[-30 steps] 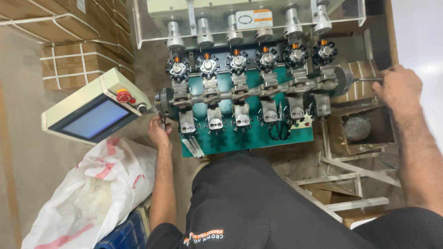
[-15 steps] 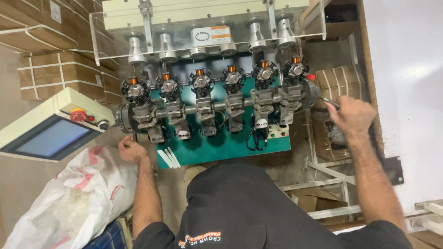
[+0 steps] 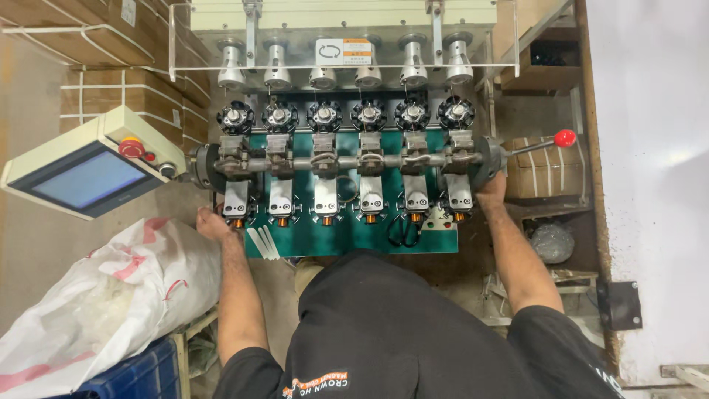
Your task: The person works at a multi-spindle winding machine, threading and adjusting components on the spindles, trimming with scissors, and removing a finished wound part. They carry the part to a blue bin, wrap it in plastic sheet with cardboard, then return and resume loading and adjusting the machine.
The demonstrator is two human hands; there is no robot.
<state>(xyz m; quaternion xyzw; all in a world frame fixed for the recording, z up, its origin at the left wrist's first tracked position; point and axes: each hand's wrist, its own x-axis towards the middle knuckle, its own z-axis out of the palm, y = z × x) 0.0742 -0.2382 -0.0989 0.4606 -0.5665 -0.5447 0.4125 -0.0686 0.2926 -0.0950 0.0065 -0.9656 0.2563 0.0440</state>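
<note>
Right hand [image 3: 491, 193]: you moved it in from the far right, off the red-knob lever [image 3: 538, 145], and it now curls on the right end of the winding machine's shaft [image 3: 347, 161] | Left hand [image 3: 210, 222]: same spot, near left corner of the green plate [image 3: 354, 235]; can't tell its grip | Both hands now bracket the machine.

You are facing a green machine bed [image 3: 347, 236], a red-knobbed lever [image 3: 565, 138] and a white, red-striped sack [image 3: 103, 295].
</note>
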